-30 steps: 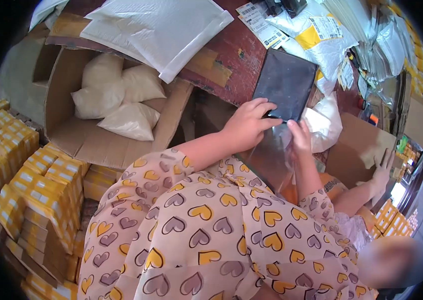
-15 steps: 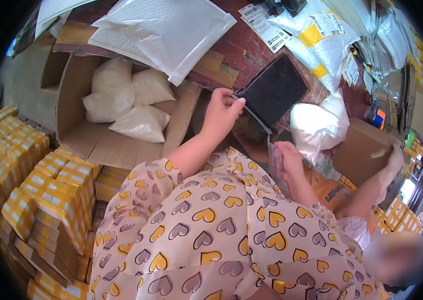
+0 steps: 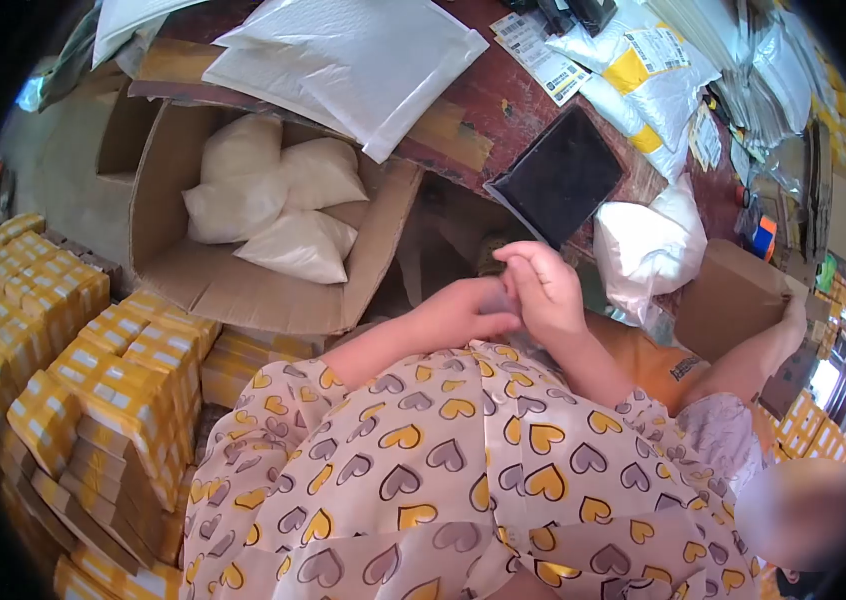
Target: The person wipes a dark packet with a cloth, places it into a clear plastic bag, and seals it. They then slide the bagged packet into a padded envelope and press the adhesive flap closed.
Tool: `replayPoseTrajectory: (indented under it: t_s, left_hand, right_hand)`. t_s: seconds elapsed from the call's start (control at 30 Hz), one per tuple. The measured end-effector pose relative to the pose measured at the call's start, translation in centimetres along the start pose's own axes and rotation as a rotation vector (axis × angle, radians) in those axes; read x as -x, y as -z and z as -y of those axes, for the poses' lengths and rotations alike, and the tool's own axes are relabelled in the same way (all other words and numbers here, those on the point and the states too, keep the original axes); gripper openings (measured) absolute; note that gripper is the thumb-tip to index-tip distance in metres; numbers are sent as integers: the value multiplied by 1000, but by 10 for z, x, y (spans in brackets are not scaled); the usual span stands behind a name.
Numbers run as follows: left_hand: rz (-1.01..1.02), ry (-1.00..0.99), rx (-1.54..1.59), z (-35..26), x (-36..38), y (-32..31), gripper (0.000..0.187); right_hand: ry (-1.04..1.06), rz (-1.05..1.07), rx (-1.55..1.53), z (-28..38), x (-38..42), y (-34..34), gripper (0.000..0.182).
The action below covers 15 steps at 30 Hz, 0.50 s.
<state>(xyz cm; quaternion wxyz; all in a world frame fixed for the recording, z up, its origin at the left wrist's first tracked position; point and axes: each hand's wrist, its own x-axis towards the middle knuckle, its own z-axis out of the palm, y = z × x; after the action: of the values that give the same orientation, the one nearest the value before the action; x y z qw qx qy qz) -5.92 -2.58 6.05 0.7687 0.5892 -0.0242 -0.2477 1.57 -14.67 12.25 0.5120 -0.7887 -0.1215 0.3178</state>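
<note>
My left hand [image 3: 478, 312] and my right hand [image 3: 545, 290] are pressed together just in front of my heart-patterned top. Both have their fingers closed, and whatever lies between them is hidden. Beyond them, a flat black package [image 3: 561, 172] rests at the table's near edge, touched by neither hand. To its right sits a bulging white plastic bag [image 3: 648, 252]. On the left, an open cardboard box [image 3: 268, 298] holds several clear bags of pale contents [image 3: 298, 245].
White padded mailers [image 3: 348, 70] overhang the red table [image 3: 498, 95]. Labels [image 3: 541, 58] and white parcels [image 3: 643, 95] lie farther back. Yellow-taped cartons [image 3: 93, 380] are stacked on the left. A person in orange [image 3: 633, 355] is close on my right, beside another cardboard box [image 3: 733, 300].
My left hand has let go of the black package and come down towards my body. My right hand, which held a clear plastic strip, has moved up against it. The strip is now out of sight.
</note>
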Motion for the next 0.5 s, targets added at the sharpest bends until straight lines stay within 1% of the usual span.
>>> replayPoseTrajectory:
  t_s: [0.03, 0.07, 0.1, 0.13, 0.2, 0.23, 0.27, 0.3, 0.33, 0.37, 0.4, 0.43, 0.47, 0.5]
  left_hand:
    - [-2, -4, -2, 1, 2, 2, 27]
    - [-64, 130, 121, -7, 6, 6, 20]
    - [-126, 263, 247, -10, 9, 8, 16]
    - [-130, 259, 251, -5, 11, 8, 16]
    - [-425, -55, 281, 7, 13, 11, 11]
    - [-507, -14, 452, 11, 16, 16, 7]
    - [-512, -17, 449, 12, 18, 21, 7]
    - [-611, -51, 558, 13, 19, 25, 6]
    - [-710, -86, 669, 14, 22, 28, 6]
    - [-771, -62, 609, 9, 26, 34, 8]
    - [-776, -68, 606, 9, 29, 39, 8]
    - [-731, -111, 693, 8, 33, 43, 8]
    - [-683, -154, 779, 8, 36, 47, 8]
    - [-651, -115, 776, 5, 41, 51, 9]
  right_hand:
    - [59, 18, 28, 3, -2, -4, 16]
    - [117, 36, 58, 4, -3, -7, 16]
    - [50, 75, 61, 0, -3, -6, 16]
    - [51, 79, 65, -4, -1, -7, 16]
    - [83, 82, 82, -6, -1, -7, 17]
    - [96, 85, 87, -5, 0, -7, 17]
    - [-159, 132, -52, 2, 1, -6, 20]
    - [-416, 178, -189, 5, 3, -4, 24]
    - [-414, 183, -188, 4, 5, -2, 24]
    - [-317, 341, 18, 1, 7, 2, 27]
    - [-213, 493, 224, -3, 9, 5, 30]
    - [-67, 499, 369, -6, 10, 8, 28]
    - [-60, 500, 369, -10, 8, 12, 28]
    - [-67, 443, 456, -15, 4, 19, 25]
